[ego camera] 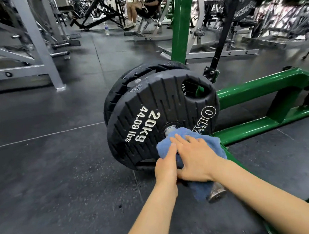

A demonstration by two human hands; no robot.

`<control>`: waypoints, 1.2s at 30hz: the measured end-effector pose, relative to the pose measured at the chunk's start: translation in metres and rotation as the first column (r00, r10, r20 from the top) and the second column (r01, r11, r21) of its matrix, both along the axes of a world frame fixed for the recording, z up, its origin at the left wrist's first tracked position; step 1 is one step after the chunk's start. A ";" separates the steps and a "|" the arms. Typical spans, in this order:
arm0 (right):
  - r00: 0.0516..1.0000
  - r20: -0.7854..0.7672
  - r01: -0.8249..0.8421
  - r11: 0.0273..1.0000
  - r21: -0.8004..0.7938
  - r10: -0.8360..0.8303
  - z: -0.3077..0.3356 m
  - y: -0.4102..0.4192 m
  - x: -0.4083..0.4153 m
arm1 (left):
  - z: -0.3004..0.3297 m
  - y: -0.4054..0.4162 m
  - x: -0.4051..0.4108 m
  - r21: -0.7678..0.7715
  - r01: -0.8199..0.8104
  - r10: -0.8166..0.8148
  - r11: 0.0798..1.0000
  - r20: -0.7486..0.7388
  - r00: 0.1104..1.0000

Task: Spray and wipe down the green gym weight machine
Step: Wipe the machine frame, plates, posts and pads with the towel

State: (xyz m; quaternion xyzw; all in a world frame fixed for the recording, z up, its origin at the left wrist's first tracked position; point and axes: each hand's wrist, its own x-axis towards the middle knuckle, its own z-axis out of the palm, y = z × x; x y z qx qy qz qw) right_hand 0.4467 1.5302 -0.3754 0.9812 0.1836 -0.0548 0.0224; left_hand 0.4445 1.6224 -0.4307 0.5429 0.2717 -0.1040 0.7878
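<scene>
Two hands work one blue terry-cloth rag (198, 146) at the loading sleeve of the green-painted steel weight machine (254, 91). The rag is draped over the bare metal sleeve (216, 193), whose end cap shows below the cloth, and its upper edge lies against the face of the front black rubber 20 kg weight plate (155, 113).

Grip state:
- Right hand (197, 159): fingers extended and slightly spread, palm pressing flat on top of the rag. It does not pinch the cloth.
- Left hand (167, 163): held edge-on beside the rag, fingers straight and close together, fingertips touching the cloth's left margin. What the palm side holds cannot be told; a small dark shape shows beneath it.

Location of the work: the machine's lower frame runs along the dark rubber floor (52, 160) to the right, with a green upright behind the plates. A second black plate (122, 86) sits behind the first on the same sleeve.

Progress, as a judgement:
1. Spraying: fine droplets appear on the rear plate's rim, so fluid seems to have been applied in this area. No spray bottle is identifiable.
2. Wiping: in hand at the sleeve and plate hub.
3. Remaining: the green frame rails, upright and black strap (222, 29) show no cloth contact; their cleaned state cannot be determined.

A seated person (142, 6) occupies a grey machine in the background.
</scene>
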 end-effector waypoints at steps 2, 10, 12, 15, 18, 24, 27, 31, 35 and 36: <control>0.997 -0.059 -0.038 0.998 0.059 0.041 0.014 -0.011 -0.012 | -0.003 -0.002 -0.006 -0.102 -0.007 0.002 0.995 -0.046 0.999; 0.968 -0.101 0.248 0.948 0.200 -0.231 -0.004 -0.011 0.003 | -0.029 -0.002 0.003 0.092 -0.026 0.045 0.995 -0.204 0.978; 0.965 -0.115 0.257 0.939 0.228 -0.236 -0.012 -0.007 0.013 | -0.026 -0.001 0.004 0.234 -0.075 0.118 0.969 -0.175 0.977; 0.971 -0.095 0.238 0.933 0.269 -0.220 -0.014 -0.005 0.029 | -0.020 -0.010 0.011 0.236 -0.139 0.154 0.962 -0.048 0.987; 0.975 -0.143 0.212 0.916 0.342 -0.173 -0.015 -0.005 0.051 | -0.027 -0.018 0.028 0.202 -0.054 0.030 0.978 0.117 0.993; 0.962 -0.186 0.265 0.858 0.441 -0.202 -0.026 -0.002 0.081 | -0.036 -0.012 0.060 0.000 -0.002 0.001 1.000 0.283 0.959; 0.953 -0.229 0.284 0.841 0.461 -0.197 -0.021 -0.005 0.079 | -0.036 -0.013 0.054 -0.165 0.006 0.040 0.986 0.272 0.962; 0.953 -0.232 0.282 0.855 0.436 -0.196 -0.021 -0.009 0.064 | -0.032 -0.019 0.036 -0.145 0.003 0.027 0.989 0.202 0.979; 0.954 -0.231 0.267 0.889 0.371 -0.190 -0.019 -0.013 0.046 | -0.026 -0.026 0.016 -0.051 -0.004 0.010 0.999 0.107 0.994; 0.955 -0.233 0.259 0.896 0.361 -0.183 -0.019 -0.014 0.042 | -0.025 -0.029 0.010 -0.039 -0.013 0.016 0.999 0.088 0.996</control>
